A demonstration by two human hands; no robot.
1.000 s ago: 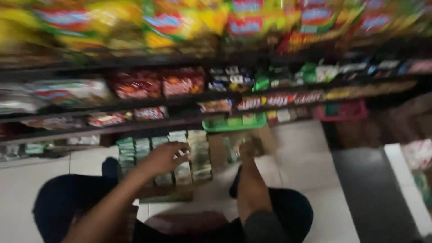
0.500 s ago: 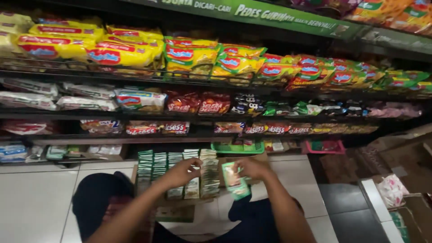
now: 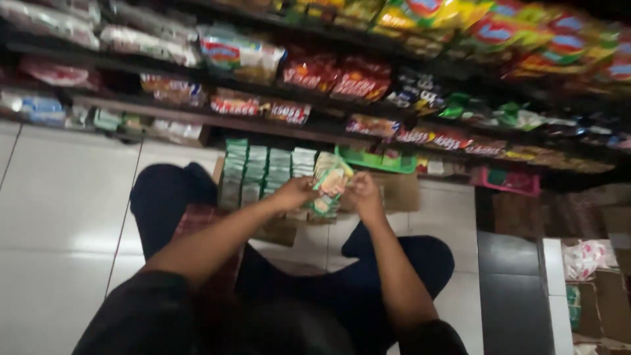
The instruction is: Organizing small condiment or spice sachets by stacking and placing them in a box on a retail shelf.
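Packet rows [image 3: 263, 172] and shelves [image 3: 217, 121] block ahead; floor tiles [image 3: 59, 197] open left.

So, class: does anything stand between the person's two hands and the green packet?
No. The left hand and the right hand each have a grip on the green packet, one on either side, with nothing visible in between.

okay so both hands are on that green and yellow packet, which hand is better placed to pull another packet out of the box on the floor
Probably the left hand. It sits directly over the rows of green and white packets in the cardboard box, while the right hand is off to their side and could keep holding the green and yellow packet.
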